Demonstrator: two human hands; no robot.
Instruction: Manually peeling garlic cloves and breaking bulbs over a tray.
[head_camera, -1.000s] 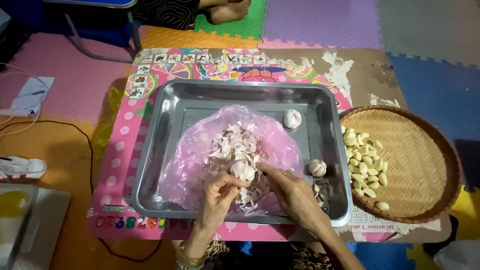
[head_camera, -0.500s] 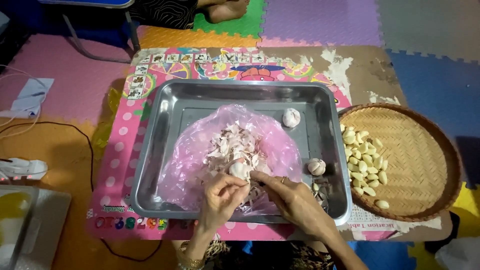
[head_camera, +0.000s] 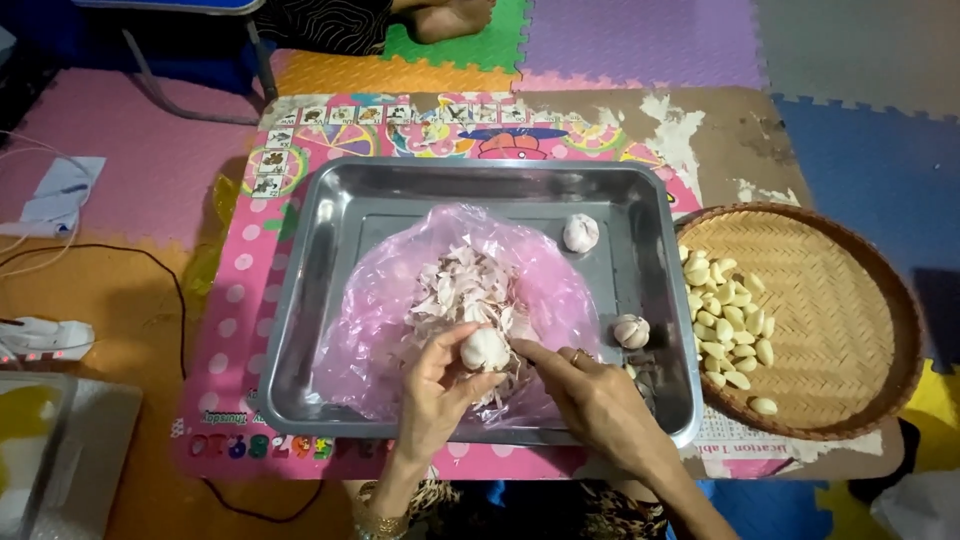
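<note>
Garlic bulb (head_camera: 484, 348) held over the pile of papery skins (head_camera: 468, 292), near the front edge of the steel tray (head_camera: 330, 215). Left hand (head_camera: 435, 395) has its fingers curled round the bulb from below and behind — a firm cradle, thumb on top. Right hand (head_camera: 600, 400) lies just right of the bulb, index finger stretched out and its tip at the bulb's side; the other fingers are folded, holding nothing that shows.

Step in hand, as I read it: peeling or breaking the bulb open. The next move likely calls for a fingertip or nail to dig in at a seam while the left hand keeps the bulb from turning.

Skins lie on a pink plastic bag (head_camera: 375, 320) spread in the tray. Right of the bulb, two more whole bulbs — one by the tray's right wall (head_camera: 631, 331), one toward its far corner (head_camera: 580, 233). Beyond the tray's right rim, a woven basket (head_camera: 850, 300) with peeled cloves (head_camera: 728, 318) along its near-left side.

Against a second ago: the bulb is now lifted clearer of the skins, and the right index finger points at it rather than being tucked in.
</note>
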